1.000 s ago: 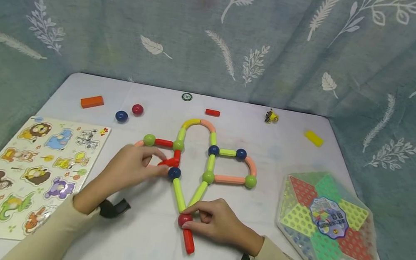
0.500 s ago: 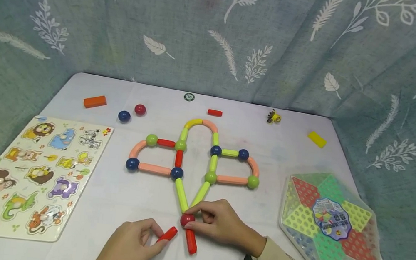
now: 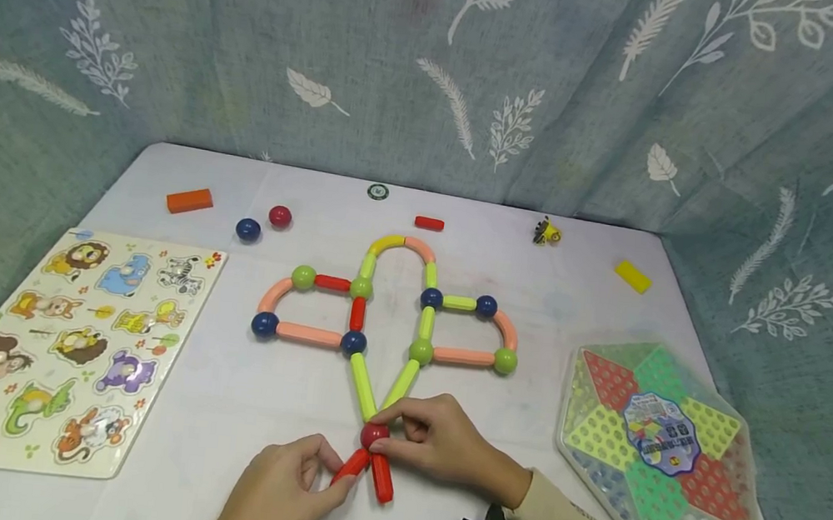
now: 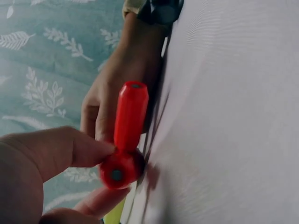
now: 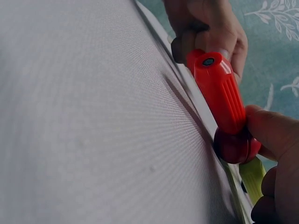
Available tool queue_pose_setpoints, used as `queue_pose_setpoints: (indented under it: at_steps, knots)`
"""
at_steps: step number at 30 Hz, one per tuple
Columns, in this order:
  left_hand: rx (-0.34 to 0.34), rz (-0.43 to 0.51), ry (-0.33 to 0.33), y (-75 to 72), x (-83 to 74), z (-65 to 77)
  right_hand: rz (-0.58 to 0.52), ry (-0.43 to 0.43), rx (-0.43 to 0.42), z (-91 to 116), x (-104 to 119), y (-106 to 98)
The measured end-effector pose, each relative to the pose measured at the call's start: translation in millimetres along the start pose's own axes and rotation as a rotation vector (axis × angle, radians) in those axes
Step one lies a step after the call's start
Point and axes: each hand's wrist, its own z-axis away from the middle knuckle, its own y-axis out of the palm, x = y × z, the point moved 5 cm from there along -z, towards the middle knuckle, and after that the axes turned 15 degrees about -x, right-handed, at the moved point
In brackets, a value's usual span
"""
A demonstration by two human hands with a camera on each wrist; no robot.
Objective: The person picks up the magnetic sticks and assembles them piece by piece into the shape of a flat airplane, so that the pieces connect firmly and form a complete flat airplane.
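Observation:
Between thumb and fingers, my left hand (image 3: 285,482) pinches a red magnetic rod (image 3: 350,466), its upper end at the red ball (image 3: 374,436). My right hand (image 3: 444,447) holds that ball at the bottom of the figure. A second red rod (image 3: 382,479) extends down from the ball, and its end faces the camera in the right wrist view. Two lime rods (image 3: 363,387) rise from the ball in a V. Above them, rods and balls form an arch (image 3: 390,241) with a loop on each side, including a pink rod (image 3: 310,334) and navy ball (image 3: 353,343).
An animal puzzle board (image 3: 99,347) lies at left, a clear hexagonal box (image 3: 573,392) at right. Along the back are an orange block (image 3: 189,201), loose navy ball (image 3: 248,229), red ball (image 3: 280,216), short red rod (image 3: 429,224), small yellow toy (image 3: 547,232) and yellow block (image 3: 633,277).
My left hand came down from the figure's left loop with the red rod, then moved right to bring it against the red ball. My right hand stays on the ball.

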Motion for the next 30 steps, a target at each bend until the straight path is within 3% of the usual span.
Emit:
queue_pose_setpoints:
  at_steps: [4,9,22,26,30]
  knots:
    - [-0.035,-0.013,-0.027,1.8,-0.8,1.0,-0.017,-0.003,-0.004,-5,16,-5]
    - [-0.062,-0.034,-0.001,1.8,-1.7,1.2,-0.021,-0.012,0.000,-8,27,-8]
    - [-0.078,-0.032,0.066,-1.5,-0.8,-2.7,0.003,0.013,-0.021,3,-6,3]
    - [-0.088,-0.090,0.074,-17.0,3.6,-15.6,0.000,0.015,-0.022,2,-6,3]
    - [-0.218,-0.160,0.163,-55.6,5.1,-45.4,0.017,-0.025,-0.037,3,-5,2]
